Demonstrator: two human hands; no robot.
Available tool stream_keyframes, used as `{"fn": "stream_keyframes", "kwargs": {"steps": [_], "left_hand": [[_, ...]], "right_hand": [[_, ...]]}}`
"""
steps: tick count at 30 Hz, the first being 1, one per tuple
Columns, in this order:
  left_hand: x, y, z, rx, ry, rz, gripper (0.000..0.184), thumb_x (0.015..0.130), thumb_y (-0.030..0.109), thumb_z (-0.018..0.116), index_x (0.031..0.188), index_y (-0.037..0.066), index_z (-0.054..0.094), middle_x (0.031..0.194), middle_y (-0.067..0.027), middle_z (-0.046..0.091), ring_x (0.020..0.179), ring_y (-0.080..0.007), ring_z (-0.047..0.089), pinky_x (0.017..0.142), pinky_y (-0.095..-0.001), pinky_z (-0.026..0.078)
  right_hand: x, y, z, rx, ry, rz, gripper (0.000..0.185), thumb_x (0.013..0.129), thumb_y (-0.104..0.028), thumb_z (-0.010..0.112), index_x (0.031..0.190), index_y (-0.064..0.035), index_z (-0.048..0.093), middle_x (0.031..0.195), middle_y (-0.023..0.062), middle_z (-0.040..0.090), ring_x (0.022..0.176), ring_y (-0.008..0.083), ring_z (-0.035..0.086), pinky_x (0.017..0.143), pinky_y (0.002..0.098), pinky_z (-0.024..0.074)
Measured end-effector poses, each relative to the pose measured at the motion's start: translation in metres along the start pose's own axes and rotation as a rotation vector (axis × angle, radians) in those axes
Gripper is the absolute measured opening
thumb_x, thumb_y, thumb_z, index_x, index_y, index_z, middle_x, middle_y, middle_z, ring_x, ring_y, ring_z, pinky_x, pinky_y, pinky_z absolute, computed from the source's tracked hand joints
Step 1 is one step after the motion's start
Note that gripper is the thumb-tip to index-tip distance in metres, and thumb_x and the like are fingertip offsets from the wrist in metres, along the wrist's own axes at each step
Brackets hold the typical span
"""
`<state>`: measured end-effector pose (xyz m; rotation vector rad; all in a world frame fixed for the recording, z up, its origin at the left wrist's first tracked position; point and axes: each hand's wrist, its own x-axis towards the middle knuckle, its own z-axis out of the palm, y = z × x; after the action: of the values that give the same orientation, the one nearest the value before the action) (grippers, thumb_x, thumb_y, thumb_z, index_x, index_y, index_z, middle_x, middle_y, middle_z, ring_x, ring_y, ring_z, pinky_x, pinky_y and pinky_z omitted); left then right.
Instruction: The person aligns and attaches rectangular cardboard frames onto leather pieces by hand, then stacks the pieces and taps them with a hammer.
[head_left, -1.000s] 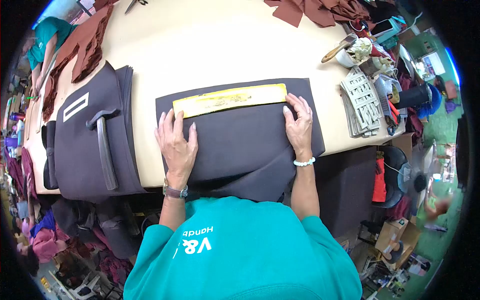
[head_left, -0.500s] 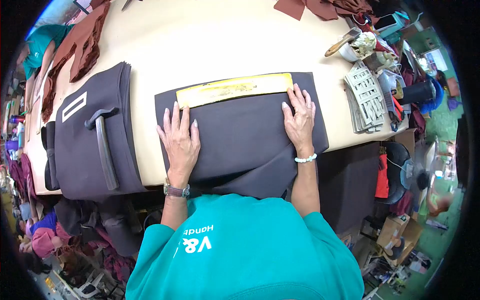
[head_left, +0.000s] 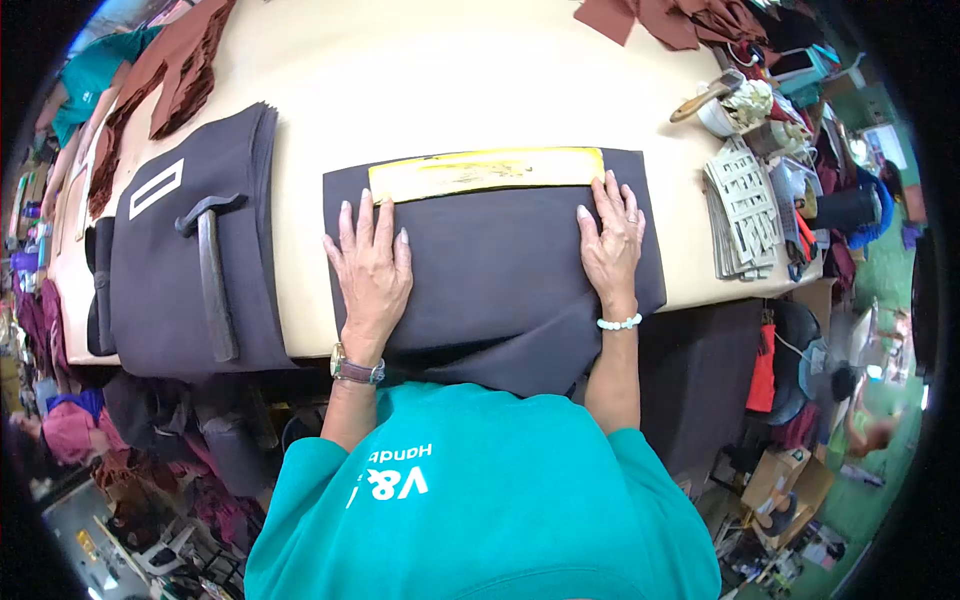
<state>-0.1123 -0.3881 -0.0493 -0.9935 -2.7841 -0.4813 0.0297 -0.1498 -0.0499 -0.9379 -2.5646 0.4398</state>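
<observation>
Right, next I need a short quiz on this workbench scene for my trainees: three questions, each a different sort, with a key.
1. True or false: the hammer lies on the dark stack.
2. Multiple choice: which wrist wears the bead bracelet? A) left B) right C) both
3. Fill the gap: the left hand and right hand rest on the dark sheet, whose far side bears a strip with ____ edges.

Key: 1. True. 2. B. 3. yellow.

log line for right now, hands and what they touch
left hand: on dark sheet, fingertips at yellow-edged strip | right hand: same sheet, opposite strip end | hammer: on dark stack
</observation>
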Motion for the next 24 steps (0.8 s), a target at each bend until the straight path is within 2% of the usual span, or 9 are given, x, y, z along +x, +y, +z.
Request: {"fn": "stream_keyframes", "kwargs": {"steps": [5, 14, 24], "left_hand": [[0.0002, -0.0010, 0.0005, -0.005, 0.017, -0.016, 0.046, 0.089, 0.022, 0.048, 0.133, 0.008, 0.041, 0.141, -0.0143, 0.035, 0.130, -0.0362, 0.027, 0.103, -0.0594, 0.019], [0.0009, 0.0015, 0.0003, -0.014, -0.016, -0.036, 0.050, 0.089, 0.023, 0.046, 0.135, 0.007, 0.038, 0.143, -0.0152, 0.029, 0.132, -0.0366, 0.024, 0.102, -0.0628, 0.018], [0.0005, 0.0001, 0.0029, 0.047, 0.002, -0.023, 0.048, 0.090, 0.026, 0.046, 0.134, 0.007, 0.040, 0.141, -0.0155, 0.034, 0.131, -0.0355, 0.026, 0.103, -0.0592, 0.020]], "right_hand": [[0.0013, -0.0016, -0.0004, -0.006, -0.011, -0.005, 0.046, 0.087, -0.027, 0.050, 0.128, -0.0068, 0.050, 0.140, 0.0098, 0.040, 0.130, 0.0328, 0.031, 0.108, 0.0482, 0.0168], [0.0009, 0.0020, 0.0030, -0.029, -0.025, -0.008, 0.048, 0.089, -0.030, 0.051, 0.132, -0.0103, 0.046, 0.141, 0.0064, 0.039, 0.132, 0.0307, 0.028, 0.109, 0.0488, 0.0150], [0.0013, 0.0011, 0.0028, -0.040, -0.002, -0.031, 0.048, 0.087, -0.030, 0.053, 0.129, -0.0071, 0.048, 0.139, 0.0107, 0.041, 0.130, 0.0327, 0.031, 0.108, 0.0490, 0.0172]]}}
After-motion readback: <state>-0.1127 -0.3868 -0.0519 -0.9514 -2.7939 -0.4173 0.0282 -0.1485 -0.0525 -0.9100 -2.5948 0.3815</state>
